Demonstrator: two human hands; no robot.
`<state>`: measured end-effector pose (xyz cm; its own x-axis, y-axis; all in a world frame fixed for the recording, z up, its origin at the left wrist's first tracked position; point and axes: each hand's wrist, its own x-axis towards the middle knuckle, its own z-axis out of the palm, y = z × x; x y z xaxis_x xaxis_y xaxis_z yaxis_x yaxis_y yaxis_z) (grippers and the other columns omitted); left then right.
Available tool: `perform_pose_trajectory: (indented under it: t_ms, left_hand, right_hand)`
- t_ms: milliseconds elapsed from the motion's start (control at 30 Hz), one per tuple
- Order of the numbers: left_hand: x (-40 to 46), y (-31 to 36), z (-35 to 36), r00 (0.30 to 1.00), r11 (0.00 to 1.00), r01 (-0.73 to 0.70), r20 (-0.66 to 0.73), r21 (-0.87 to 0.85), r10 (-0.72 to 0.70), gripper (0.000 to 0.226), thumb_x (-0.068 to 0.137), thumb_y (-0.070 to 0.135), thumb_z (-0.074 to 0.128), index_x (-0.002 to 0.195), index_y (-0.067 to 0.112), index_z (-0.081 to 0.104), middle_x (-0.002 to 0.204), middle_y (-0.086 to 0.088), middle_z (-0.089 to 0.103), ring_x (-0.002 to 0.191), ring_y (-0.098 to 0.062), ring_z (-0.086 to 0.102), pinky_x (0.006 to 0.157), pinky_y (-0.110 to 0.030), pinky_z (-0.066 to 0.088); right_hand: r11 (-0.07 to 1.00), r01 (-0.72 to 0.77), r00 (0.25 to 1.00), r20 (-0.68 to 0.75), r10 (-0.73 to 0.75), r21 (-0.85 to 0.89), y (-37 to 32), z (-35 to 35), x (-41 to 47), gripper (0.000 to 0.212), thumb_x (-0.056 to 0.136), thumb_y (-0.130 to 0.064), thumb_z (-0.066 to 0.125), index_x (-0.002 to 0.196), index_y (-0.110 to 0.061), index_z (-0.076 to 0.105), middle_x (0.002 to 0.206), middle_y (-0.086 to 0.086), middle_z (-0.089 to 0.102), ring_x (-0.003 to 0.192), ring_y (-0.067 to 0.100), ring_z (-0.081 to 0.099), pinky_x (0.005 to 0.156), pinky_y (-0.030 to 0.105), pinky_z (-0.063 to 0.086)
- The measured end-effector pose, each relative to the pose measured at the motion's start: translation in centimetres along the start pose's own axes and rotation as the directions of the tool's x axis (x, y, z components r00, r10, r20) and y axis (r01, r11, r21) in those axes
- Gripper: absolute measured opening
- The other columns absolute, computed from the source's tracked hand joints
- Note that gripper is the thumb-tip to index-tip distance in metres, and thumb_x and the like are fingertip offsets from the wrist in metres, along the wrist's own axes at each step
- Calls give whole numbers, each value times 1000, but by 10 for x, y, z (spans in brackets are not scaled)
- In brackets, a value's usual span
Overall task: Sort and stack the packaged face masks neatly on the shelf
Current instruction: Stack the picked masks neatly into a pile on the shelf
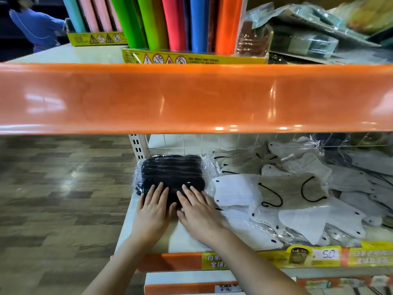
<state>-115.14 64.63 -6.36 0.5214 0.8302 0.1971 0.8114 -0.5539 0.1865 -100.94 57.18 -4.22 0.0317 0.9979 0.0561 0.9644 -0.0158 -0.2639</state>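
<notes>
A stack of black face masks in clear wrappers (172, 171) lies at the left end of the white shelf (182, 237). My left hand (152, 211) and my right hand (196, 209) lie side by side, fingers straight, pressing on the near edge of that black stack. To the right, white, beige and grey packaged masks (276, 194) are spread in a loose, overlapping heap across the shelf.
A broad orange shelf edge (191, 96) overhangs just above the masks. On the upper shelf stand coloured paper rolls (170, 22) in yellow boxes and more packets (308, 33). Yellow price labels (319, 256) run along the shelf front. Wooden floor (59, 188) lies left. A person in blue (36, 26) stands far left.
</notes>
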Motion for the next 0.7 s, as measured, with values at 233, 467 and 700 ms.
perform_pose_trajectory:
  t_ms: [233,467,700]
  left_hand:
    - [6,22,-9,999,998,-14,-38,-59,12,74,100,52,10,115,6,65,126,-15,62,119,-38,55,94,-56,45]
    - [19,93,-21,990,983,-126,-86,-135,115,45,89,37,37,102,9,71,107,-7,71,107,-29,65,90,-47,51]
    - [25,185,-13,988,956,-147,6,-252,154,45,94,36,37,120,12,64,125,-9,63,124,-29,53,101,-42,43]
  right_hand:
    - [988,37,978,-209,-4,152,6,-10,0,43,94,-28,36,125,-11,61,137,5,54,127,23,48,106,41,40]
    - [997,-39,934,-353,60,67,53,-46,-25,39,88,-28,38,113,-17,67,116,-1,65,108,21,61,89,37,48]
    - [977,-194,887,-409,214,91,131,-61,-77,28,79,-27,60,105,-22,68,103,-3,68,92,21,67,72,33,56]
